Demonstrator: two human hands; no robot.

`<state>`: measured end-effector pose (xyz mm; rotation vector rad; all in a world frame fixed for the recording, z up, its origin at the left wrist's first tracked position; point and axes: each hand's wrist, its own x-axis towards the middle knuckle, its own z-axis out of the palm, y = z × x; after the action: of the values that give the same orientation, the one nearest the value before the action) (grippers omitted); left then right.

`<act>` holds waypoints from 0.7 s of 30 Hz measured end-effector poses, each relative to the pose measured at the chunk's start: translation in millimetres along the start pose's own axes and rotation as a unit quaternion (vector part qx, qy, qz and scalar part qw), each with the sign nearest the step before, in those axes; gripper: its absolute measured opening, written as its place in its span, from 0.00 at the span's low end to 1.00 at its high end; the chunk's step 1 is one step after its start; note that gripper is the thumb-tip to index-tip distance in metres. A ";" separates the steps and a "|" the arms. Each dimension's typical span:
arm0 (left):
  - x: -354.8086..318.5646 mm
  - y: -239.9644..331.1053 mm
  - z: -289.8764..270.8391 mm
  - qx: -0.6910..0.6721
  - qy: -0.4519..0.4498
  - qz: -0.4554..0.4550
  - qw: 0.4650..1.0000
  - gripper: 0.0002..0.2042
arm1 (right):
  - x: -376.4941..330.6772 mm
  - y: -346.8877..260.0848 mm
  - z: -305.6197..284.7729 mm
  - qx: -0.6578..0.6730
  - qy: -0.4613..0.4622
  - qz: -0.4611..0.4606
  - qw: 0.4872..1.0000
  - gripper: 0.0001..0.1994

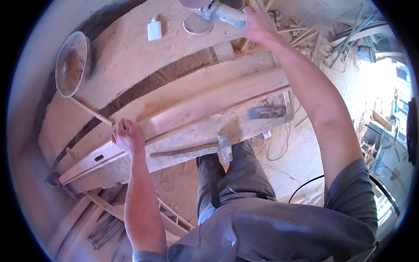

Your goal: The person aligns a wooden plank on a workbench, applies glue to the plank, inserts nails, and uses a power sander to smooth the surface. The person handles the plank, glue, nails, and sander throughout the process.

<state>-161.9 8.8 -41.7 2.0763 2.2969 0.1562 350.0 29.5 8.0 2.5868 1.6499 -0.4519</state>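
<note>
My right hand is wrapped around the grey body of an angle grinder at the far side of the bench. Part of the grinder's pinkish disc is cut off by the upper edge. On a long pale wooden plank lies my left hand, its fingers curled; what they hold, if anything, is hidden. A thin wooden strip ends close to those fingers. A slot shows in the plank left of that hand. Beside the grinder a round disc lies on the bench.
A hammer lies along the near bench edge, and a hand plane sits to its right. Beyond stand a white bottle and a round tub. Wood scraps and a cable lie to the right.
</note>
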 end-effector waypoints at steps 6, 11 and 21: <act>-0.9 -9.2 6.1 -0.018 0.034 0.015 0.999 0.18 | 6.7 7.8 24.7 -0.003 0.009 -0.019 1.000 0.25; -6.6 -2.1 0.2 -0.017 0.019 0.010 1.000 0.18 | -1.0 14.6 20.9 0.005 0.048 -0.004 0.999 0.26; -1.7 -12.6 3.7 -0.080 0.038 0.017 0.996 0.20 | -115.0 70.4 -78.9 -0.146 0.091 -0.100 0.980 0.23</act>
<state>-173.9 6.1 -46.7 2.0652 2.2086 0.4140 385.3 -87.4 105.4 2.3193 1.8782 0.0264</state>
